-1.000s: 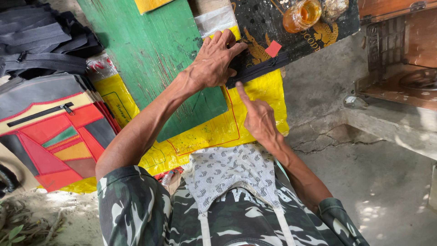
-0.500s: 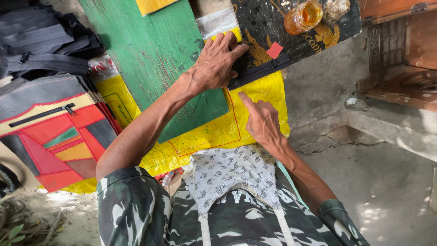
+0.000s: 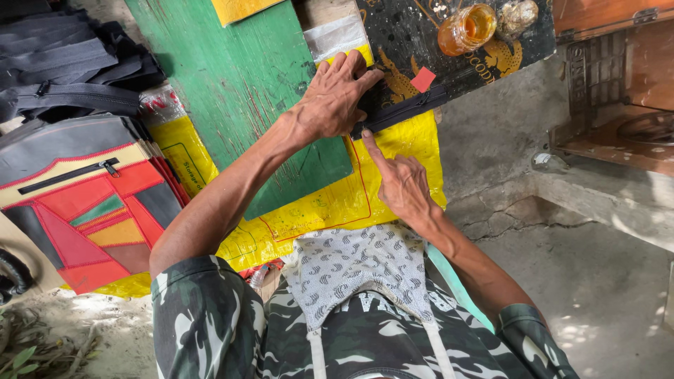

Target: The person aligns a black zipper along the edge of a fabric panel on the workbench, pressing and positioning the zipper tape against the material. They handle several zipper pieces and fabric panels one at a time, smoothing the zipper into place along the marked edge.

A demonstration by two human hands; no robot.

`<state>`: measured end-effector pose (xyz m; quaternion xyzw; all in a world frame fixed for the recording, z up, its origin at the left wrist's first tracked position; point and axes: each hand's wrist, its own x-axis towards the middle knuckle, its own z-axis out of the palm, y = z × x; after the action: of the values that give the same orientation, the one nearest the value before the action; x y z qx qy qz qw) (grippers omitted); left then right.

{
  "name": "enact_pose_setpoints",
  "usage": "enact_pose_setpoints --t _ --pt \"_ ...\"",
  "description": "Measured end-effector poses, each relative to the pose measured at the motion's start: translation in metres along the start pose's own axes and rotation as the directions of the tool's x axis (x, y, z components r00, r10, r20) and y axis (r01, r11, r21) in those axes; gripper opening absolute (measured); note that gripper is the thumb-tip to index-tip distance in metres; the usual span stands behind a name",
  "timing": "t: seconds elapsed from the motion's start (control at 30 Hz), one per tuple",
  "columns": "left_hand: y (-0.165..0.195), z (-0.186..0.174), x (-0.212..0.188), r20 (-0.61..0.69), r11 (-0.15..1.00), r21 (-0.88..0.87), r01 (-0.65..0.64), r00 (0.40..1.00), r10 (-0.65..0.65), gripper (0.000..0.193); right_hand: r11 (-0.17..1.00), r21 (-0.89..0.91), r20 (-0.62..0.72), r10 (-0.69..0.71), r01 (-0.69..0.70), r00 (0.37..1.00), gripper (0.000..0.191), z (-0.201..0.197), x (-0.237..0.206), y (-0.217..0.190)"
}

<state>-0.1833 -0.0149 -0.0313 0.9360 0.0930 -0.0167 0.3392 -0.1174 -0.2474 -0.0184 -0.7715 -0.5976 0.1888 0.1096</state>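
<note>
Our left hand (image 3: 330,102) lies flat, fingers spread, pressing a black zipper strip (image 3: 404,112) on the dark worktop (image 3: 421,42). Our right hand (image 3: 401,184) holds nothing and points one finger at the strip's near end. Below lie a scratched green board (image 3: 239,84) and shiny yellow plastic sheet (image 3: 330,207). A glass jar (image 3: 467,28) of amber liquid stands behind.
</note>
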Motion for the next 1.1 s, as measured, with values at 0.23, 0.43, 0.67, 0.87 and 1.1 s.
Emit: enact_pose_setpoints --t 0.23,0.43,0.67,0.87,1.1 --pt "0.002 0.005 0.000 -0.019 1.000 0.011 -0.013 1.000 0.013 0.082 0.992 0.108 -0.014 0.068 -0.066 0.998 0.093 0.008 -0.005 -0.003" --pt "0.000 0.006 0.003 -0.029 0.999 -0.029 -0.020 0.999 0.019 0.085 0.997 0.069 -0.138 -0.009 0.019 0.990 0.086 0.001 -0.009 0.004" --pt "0.001 0.008 0.001 0.000 1.000 -0.018 0.000 1.000 0.000 0.083 0.999 0.051 -0.013 0.015 -0.014 1.000 0.081 -0.008 -0.003 0.002" --pt "0.005 0.000 0.005 -0.012 1.000 -0.004 -0.003 1.000 0.003 0.080 0.956 0.289 -0.446 0.182 -0.051 0.876 0.038 -0.088 0.022 0.082" --pt "0.012 -0.014 0.013 0.035 1.000 -0.011 0.029 0.999 -0.028 0.081 0.990 -0.132 -0.490 -0.100 0.040 0.866 0.037 -0.136 0.067 0.148"
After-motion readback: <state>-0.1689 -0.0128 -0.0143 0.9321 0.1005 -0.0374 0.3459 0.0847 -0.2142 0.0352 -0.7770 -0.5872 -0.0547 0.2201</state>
